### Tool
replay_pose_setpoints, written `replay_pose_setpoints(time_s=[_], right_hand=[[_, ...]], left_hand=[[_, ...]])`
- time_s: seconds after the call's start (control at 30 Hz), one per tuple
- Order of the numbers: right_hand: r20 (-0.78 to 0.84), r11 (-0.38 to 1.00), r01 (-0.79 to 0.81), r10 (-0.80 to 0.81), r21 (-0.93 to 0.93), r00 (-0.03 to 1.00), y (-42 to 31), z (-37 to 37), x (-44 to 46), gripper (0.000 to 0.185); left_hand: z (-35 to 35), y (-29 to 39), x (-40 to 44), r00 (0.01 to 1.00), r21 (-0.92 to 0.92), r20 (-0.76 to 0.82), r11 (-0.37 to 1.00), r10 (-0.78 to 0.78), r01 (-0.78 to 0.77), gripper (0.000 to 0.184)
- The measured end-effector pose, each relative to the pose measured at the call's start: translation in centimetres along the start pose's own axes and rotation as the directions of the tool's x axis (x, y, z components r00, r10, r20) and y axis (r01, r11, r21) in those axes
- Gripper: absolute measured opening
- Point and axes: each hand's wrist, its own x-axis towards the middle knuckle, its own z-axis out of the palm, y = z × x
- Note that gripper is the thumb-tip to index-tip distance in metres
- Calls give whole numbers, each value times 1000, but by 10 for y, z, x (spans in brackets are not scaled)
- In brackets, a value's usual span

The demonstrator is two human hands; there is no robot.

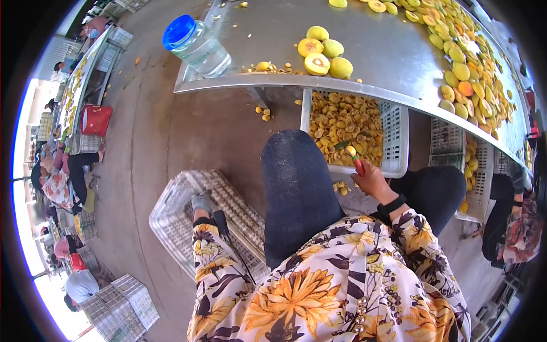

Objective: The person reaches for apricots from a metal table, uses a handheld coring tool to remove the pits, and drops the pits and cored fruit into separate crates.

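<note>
My right hand (371,182) is closed around the red handle of a small tool (358,164), held above the near edge of a white plastic crate (403,137). A pale yellow bit shows at the tool's tip; the blade shape is unclear. Scooped-out yellow fruit scraps (345,122) fill that crate under the table. On the left, my left hand (200,203), in a grey glove, is lowered at an upturned or tilted white slatted crate (176,222). Its fingers are too blurred to read, and whether it touches the crate I cannot tell.
A metal table (256,43) carries a small group of yellow peaches (332,48), some cut, and a large peach pile (461,71). A blue-lidded water jar (199,51) stands at its corner. Other people (60,185) sit at left; another person (519,228) is close at right.
</note>
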Motion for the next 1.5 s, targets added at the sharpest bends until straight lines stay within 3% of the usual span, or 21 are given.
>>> replay_pose_setpoints(time_s=[0.03,0.1,0.13,0.2,0.27,0.37,0.47,0.57,0.63,0.7,0.77,0.8,0.87,0.93,0.97,1.07,1.1,1.17,1.3,1.47,1.5], right_hand=[[-9,998,41,-41,-40,999,3,3,2,30],[-9,991,94,-95,-93,995,2,4,7,30],[-14,991,96,-98,-93,995,-2,2,8,30],[25,998,-65,65,1,998,-13,-5,5,31],[7,998,-62,62,18,998,-14,-8,3,30],[-62,1000,9,-8,20,998,-15,-14,-2,29],[-155,991,128,-131,-26,979,-16,-15,-6,26],[-201,987,153,-161,-56,966,-19,-19,-7,19],[-271,978,192,-207,-79,940,-25,-24,-9,17],[-334,969,224,-246,-103,910,-28,-28,-7,14],[-411,936,256,-338,-241,847,-26,-31,-4,11],[-413,938,248,-330,-242,849,-27,-35,-5,11],[-404,902,368,-431,-227,807,-33,-46,-7,12],[-386,904,356,-425,-238,819,-38,-53,-9,14],[-378,899,345,-428,-269,821,-41,-55,-11,15],[-386,875,346,-465,-339,797,-48,-57,-21,16],[-384,886,311,-435,-344,815,-52,-57,-25,21],[-408,886,273,-422,-374,810,-53,-54,-26,28],[-393,882,227,-397,-413,829,-53,-55,-28,23],[-366,822,196,-434,-534,823,-48,-51,-26,18],[-369,792,196,-468,-579,803,-48,-49,-24,17]], left_hand=[[12,30,-18,999,-176,-9,984,42,-43,41],[35,53,-13,986,48,-8,985,165,-165,36],[49,74,-19,994,-43,44,994,101,-100,40],[77,78,-3,940,-69,151,951,307,-300,51],[92,112,-31,907,78,253,927,338,-367,58],[122,105,-3,777,-14,386,845,498,-534,60],[120,124,-20,773,123,409,810,485,-574,56],[103,167,-28,690,362,418,588,591,-723,48],[86,197,-56,612,131,249,600,751,-789,46],[84,232,-97,544,-382,173,565,821,-731,44],[73,277,-182,362,-433,189,409,913,-804,43],[78,283,-202,361,-437,196,411,912,-800,43],[89,292,-230,8,-300,274,94,962,-949,45],[113,292,-251,117,-354,370,257,922,-899,48],[128,294,-255,58,-293,360,172,931,-940,51],[172,286,-261,228,-460,489,471,842,-753,47],[181,285,-265,216,-467,478,455,851,-758,47],[186,283,-283,331,-601,646,726,688,-334,40],[210,275,-274,367,-632,698,770,615,-89,30],[247,265,-266,468,-681,542,691,698,-242,25],[250,263,-266,556,-554,518,750,651,-362,25]])
